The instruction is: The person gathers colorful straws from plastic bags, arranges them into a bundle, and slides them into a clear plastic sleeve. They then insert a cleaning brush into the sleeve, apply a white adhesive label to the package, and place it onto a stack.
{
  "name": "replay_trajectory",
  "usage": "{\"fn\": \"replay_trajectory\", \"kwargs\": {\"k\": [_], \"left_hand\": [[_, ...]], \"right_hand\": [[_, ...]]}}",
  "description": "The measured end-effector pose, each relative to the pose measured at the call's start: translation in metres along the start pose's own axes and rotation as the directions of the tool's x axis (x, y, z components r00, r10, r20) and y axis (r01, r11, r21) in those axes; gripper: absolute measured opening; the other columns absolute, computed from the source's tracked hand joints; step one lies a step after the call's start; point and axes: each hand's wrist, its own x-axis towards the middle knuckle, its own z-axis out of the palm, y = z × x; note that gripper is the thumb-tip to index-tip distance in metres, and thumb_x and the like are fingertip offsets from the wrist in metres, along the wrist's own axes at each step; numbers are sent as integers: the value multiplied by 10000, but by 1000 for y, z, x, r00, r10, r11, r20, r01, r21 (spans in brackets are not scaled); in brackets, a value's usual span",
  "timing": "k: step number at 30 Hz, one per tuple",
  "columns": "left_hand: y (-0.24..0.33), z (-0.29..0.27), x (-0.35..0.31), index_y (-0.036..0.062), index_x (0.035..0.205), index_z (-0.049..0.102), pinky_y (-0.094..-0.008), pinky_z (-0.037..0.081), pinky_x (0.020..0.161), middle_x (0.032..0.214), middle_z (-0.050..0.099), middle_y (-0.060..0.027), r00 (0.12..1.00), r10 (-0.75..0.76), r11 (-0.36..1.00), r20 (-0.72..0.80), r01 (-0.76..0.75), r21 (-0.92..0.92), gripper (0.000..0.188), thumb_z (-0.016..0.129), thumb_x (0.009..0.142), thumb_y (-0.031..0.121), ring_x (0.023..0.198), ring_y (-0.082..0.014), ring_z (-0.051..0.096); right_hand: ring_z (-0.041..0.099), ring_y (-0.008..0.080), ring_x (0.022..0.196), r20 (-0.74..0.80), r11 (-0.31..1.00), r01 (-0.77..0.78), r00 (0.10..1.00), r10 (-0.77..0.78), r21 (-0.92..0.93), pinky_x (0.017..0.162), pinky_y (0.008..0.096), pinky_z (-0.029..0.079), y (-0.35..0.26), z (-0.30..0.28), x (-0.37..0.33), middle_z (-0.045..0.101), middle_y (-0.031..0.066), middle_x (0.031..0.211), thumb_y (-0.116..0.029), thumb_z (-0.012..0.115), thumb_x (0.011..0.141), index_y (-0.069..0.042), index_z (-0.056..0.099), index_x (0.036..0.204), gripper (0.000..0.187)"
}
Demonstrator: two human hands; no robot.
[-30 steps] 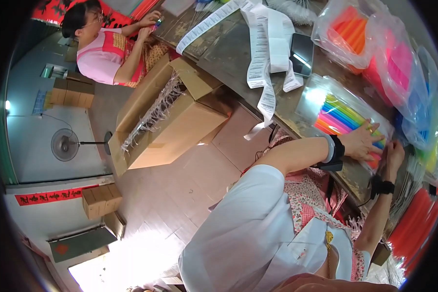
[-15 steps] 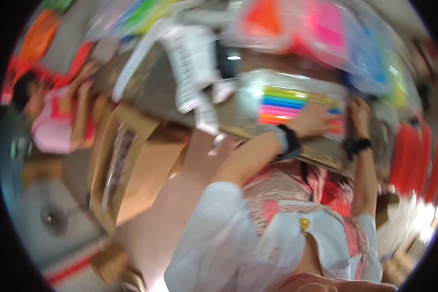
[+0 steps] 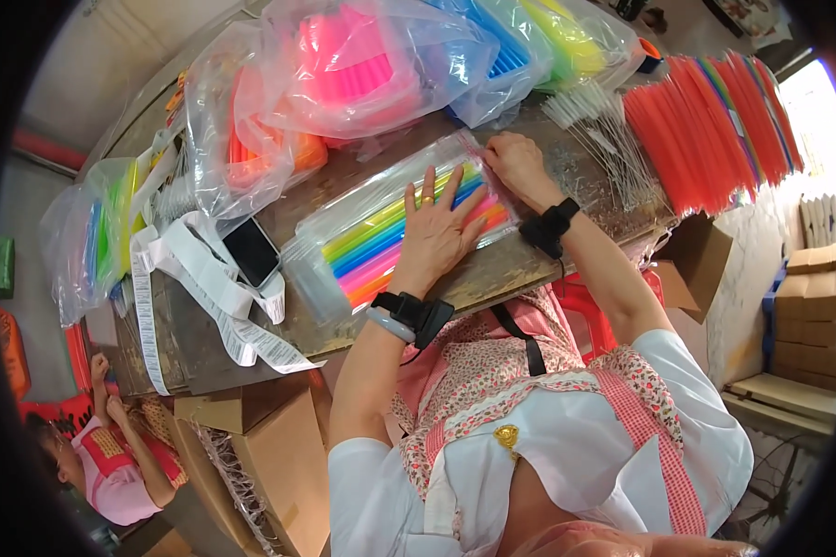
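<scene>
A clear plastic bag (image 3: 348, 252) lies flat on the worktable, with a row of coloured straw-like tubes (image 3: 372, 262) in yellow, green, blue, pink and orange inside it. Fingers spread, my left hand (image 3: 434, 237) presses down on the bag over the tubes. At the bag's right end, my right hand (image 3: 518, 167) has its fingers curled in and pinches the edge of the plastic. Its fingertips are partly hidden. Beyond both hands stand large clear bags of pink tubes (image 3: 348, 60) and orange tubes (image 3: 251, 130).
A phone (image 3: 251, 251) and a long white label strip (image 3: 204, 288) lie left on the worktable (image 3: 492, 290). At right are thin wire-like pieces (image 3: 608, 139) and stacked red strips (image 3: 687, 130). An open cardboard box (image 3: 283, 464) stands below; a co-worker (image 3: 121, 464) sits at far left.
My view has swung, so the table appears turned and sharper. My left hand stays on the bag, its fingers now plainly spread; my right hand is still at the bag's right end.
</scene>
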Motion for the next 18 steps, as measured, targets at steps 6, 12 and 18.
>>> {"fn": "replay_trajectory", "kwargs": {"k": [6, 12, 18], "left_hand": [[1, 1, 4, 288, 1349, 493, -602, 169, 1089, 1478, 362, -90, 1000, 6, 1000, 15, -6, -14, 464, 506, 911, 442, 1374, -403, 259], [1, 0, 4, 290, 1354, 489, -598, 171, 1091, 1483, 355, -88, 999, -14, 1000, 41, 14, 7, 462, 510, 914, 428, 1378, -401, 251], [3, -2, 6, 297, 1353, 490, -592, 173, 1092, 1483, 353, -87, 1000, -9, 1000, 29, 9, -6, 458, 510, 914, 428, 1379, -398, 248]], "right_hand": [[645, 350, 839, 132, 973, -78, 985, 109, -218, 685, 471, 514, -10, 6, 6, 647, 140, 875, -253, 591, 784, -86, 662, 776, 182], [670, 348, 800, 57, 995, -65, 996, 69, -69, 667, 446, 537, -14, -7, 4, 660, 160, 882, -168, 571, 778, -46, 685, 785, 167], [678, 341, 808, 105, 963, 66, 994, -40, -262, 686, 432, 543, -17, 3, 7, 670, 161, 899, -152, 575, 785, -6, 696, 828, 195]]}}
